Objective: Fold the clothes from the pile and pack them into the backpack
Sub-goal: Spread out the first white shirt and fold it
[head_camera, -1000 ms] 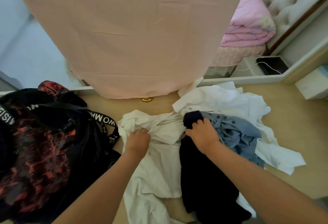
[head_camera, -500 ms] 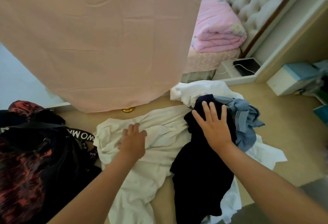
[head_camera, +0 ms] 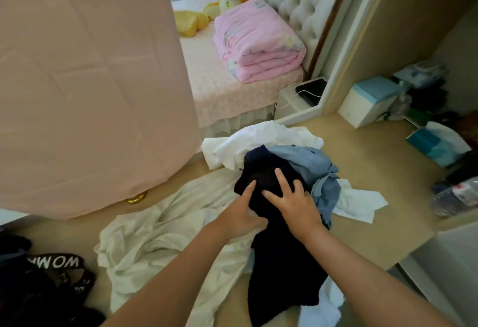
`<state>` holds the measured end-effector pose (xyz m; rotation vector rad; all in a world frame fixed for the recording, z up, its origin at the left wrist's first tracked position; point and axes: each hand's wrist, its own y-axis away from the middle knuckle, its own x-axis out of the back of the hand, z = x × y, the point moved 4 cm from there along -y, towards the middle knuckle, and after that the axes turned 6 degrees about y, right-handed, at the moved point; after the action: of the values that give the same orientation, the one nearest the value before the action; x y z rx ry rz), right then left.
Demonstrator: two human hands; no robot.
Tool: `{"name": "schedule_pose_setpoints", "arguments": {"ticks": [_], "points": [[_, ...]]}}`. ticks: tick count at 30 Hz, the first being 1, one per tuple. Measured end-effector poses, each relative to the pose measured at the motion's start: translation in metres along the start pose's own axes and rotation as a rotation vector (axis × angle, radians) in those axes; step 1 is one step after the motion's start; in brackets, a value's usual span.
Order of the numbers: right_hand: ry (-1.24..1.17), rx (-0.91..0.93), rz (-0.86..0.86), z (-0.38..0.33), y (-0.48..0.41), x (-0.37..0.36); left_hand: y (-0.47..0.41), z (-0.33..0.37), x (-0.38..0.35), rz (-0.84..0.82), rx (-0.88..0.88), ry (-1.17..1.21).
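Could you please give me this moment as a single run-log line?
step: picking from pile | left hand: on dark garment edge, grip unclear | right hand: spread flat on it | backpack: left, apart

White capitals "WOM" on the black backpack strap point(head_camera: 55, 264); smaller lettering on the strap below illegible

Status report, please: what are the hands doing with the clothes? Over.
Right hand flat on dark garment, left hand at its edge, grip unclear. Garment unfolded, lying over white shirt. Blue shirt bunched against it; backpack at lower left.
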<state>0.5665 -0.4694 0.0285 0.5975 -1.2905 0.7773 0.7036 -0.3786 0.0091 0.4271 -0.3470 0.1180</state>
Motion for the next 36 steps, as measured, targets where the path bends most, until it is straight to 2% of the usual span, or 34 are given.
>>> {"name": "schedule_pose_setpoints", "arguments": {"ticks": [2, 5, 7, 9, 10, 13, 15, 17, 19, 21, 22, 24, 27, 30, 33, 35, 36], "points": [[0.047, 0.012, 0.046, 0.034, -0.010, 0.001, -0.017, 0.020, -0.004, 0.055, -0.076, -0.131], [0.123, -0.027, 0.141, 0.081, -0.015, -0.001, -0.045, 0.056, 0.017, 0.353, -0.243, -0.385], [0.121, -0.236, 0.127, 0.112, -0.019, -0.001, -0.067, 0.068, 0.034, 0.437, -0.223, -0.451], [0.067, -0.503, 0.035, 0.134, -0.024, -0.003, -0.085, 0.066, 0.040, 0.392, -0.136, -0.520], [0.044, -0.577, -0.024, 0.139, -0.028, -0.004, -0.092, 0.063, 0.037, 0.340, -0.102, -0.578], [-0.099, -0.645, -0.109, 0.129, -0.040, -0.017, -0.100, 0.043, 0.012, 0.124, -0.005, -0.699], [-0.179, -0.603, -0.067, 0.108, -0.039, -0.027, -0.098, 0.021, -0.010, 0.007, 0.095, -0.759], [-0.162, -0.518, 0.029, 0.089, -0.027, -0.040, -0.094, 0.000, -0.028, -0.042, 0.142, -0.844], [-0.025, -0.316, 0.191, 0.071, -0.015, -0.048, -0.092, -0.013, -0.038, 0.013, 0.094, -0.883], [0.169, -0.012, 0.278, 0.052, -0.012, -0.051, -0.093, -0.016, -0.038, 0.094, 0.027, -0.862], [0.239, 0.110, 0.243, 0.045, -0.015, -0.053, -0.093, -0.018, -0.037, 0.101, 0.005, -0.851], [0.336, 0.221, 0.064, 0.038, -0.026, -0.055, -0.091, -0.019, -0.034, 0.083, 0.014, -0.806], [0.485, 0.248, -0.141, 0.048, -0.045, -0.053, -0.078, -0.004, -0.026, -0.048, 0.027, -0.736], [0.563, 0.232, -0.201, 0.061, -0.059, -0.047, -0.059, 0.007, 0.003, -0.184, 0.089, -0.738], [0.576, 0.167, -0.249, 0.068, -0.072, -0.034, -0.026, -0.014, 0.064, -0.302, 0.343, -0.873], [0.574, 0.139, -0.289, 0.064, -0.077, -0.027, 0.004, -0.040, 0.106, -0.283, 0.535, -0.926], [0.564, 0.134, -0.305, 0.057, -0.078, -0.025, 0.017, -0.051, 0.119, -0.250, 0.567, -0.930]]}}
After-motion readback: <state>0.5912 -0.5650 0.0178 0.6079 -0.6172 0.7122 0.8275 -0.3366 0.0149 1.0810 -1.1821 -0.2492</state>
